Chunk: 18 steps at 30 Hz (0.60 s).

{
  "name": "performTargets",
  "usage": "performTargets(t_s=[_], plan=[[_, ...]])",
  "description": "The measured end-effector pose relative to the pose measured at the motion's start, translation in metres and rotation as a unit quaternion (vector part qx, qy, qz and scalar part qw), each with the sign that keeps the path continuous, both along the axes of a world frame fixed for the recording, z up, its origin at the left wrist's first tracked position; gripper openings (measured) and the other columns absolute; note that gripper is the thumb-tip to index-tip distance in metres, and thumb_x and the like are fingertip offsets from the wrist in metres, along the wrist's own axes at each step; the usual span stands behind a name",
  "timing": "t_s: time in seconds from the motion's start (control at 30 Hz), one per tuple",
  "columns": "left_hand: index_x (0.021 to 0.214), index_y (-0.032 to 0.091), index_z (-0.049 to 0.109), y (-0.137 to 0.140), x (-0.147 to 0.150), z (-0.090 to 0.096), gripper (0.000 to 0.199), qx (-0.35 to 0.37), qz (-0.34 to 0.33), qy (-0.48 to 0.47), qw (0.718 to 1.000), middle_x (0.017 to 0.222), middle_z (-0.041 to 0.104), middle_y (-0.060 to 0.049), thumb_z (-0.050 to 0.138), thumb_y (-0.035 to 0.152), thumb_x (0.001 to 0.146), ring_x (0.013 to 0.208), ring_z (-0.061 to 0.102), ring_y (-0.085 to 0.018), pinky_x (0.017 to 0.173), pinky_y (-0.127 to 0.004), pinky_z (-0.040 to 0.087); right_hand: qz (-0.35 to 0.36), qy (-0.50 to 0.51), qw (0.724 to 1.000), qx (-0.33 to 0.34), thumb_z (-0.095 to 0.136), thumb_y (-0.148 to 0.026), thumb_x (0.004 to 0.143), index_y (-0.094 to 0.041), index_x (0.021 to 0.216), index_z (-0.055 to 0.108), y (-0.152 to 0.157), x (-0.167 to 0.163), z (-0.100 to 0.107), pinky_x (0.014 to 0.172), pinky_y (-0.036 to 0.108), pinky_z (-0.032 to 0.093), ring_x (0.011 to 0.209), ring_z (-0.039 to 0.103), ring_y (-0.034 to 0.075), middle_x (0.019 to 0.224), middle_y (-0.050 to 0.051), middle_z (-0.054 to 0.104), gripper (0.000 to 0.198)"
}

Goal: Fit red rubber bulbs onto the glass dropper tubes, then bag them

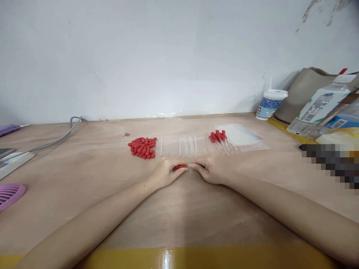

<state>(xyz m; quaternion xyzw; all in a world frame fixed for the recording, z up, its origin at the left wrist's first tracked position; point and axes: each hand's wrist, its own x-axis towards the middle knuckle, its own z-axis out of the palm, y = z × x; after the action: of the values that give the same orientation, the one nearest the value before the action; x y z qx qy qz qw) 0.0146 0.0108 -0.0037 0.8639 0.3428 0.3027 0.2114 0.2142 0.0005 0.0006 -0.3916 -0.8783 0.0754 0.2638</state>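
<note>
On the tabletop (84, 170), a pile of red rubber bulbs (143, 147) is lying at the left end of a row of thin clear tubes (181, 147), probably because the left hand is reaching this side easily. The left hand (165, 175) is clamping its thumb and fingers on one red bulb (180, 166), which is pointing its closed end leftward, hidden in the grip. Behind the hands, the row is spreading side by side, every long axis running toward the wall (174, 67), it seems for easy picking one by one. In front of it, the held tube (189, 165) is meeting the bulb's mouth; both are sharing one long axis, running left to right across the tabletop. How deep the tube is sitting, I cannot tell. The right hand (211, 172) is pinching this tube between thumb and fingers, close to the bulb, perhaps because a short free length is bending less. Farther right, several droppers (220, 137) are lying bulbs toward the wall, tubes slanting nearer and rightward, probably grouped apart from loose parts, next to a translucent plastic bag (244, 134).
</note>
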Motion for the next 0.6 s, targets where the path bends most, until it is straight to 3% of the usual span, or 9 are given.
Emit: performTargets(t_s=[0.3,0.5,0.6], plan=[[0.098,0.016,0.064,0.000,0.000,-0.001,0.022,0.126,-0.030,0.003,0.992,0.085,0.069,-0.005,0.049,0.024,0.084,0.073,0.063,-0.013,0.066,-0.023,0.048,0.025,0.107,0.972,-0.205,0.043,-0.031,0.083,-0.016,0.060,0.054,0.007,-0.002,-0.001,0.048,0.021,0.029,0.050,0.039,0.008,0.052,-0.004,0.044,0.030],[0.100,0.018,0.063,0.003,-0.001,-0.003,0.022,0.181,-0.049,0.005,0.982,0.089,0.068,-0.005,0.048,0.024,0.085,0.079,0.064,-0.015,0.070,-0.025,0.050,0.024,0.129,0.953,-0.274,0.043,-0.036,0.082,-0.015,0.061,0.056,0.006,-0.005,0.006,0.049,0.021,0.029,0.050,0.038,0.008,0.052,-0.004,0.043,0.032],[0.098,0.017,0.063,0.004,-0.001,-0.002,0.021,0.163,-0.012,-0.011,0.986,0.089,0.068,-0.006,0.050,0.026,0.084,0.079,0.064,-0.015,0.070,-0.025,0.051,0.029,0.094,0.954,-0.283,0.041,-0.035,0.083,-0.015,0.068,0.059,0.006,-0.003,0.014,0.050,0.021,0.031,0.050,0.039,0.008,0.053,-0.004,0.044,0.031]])
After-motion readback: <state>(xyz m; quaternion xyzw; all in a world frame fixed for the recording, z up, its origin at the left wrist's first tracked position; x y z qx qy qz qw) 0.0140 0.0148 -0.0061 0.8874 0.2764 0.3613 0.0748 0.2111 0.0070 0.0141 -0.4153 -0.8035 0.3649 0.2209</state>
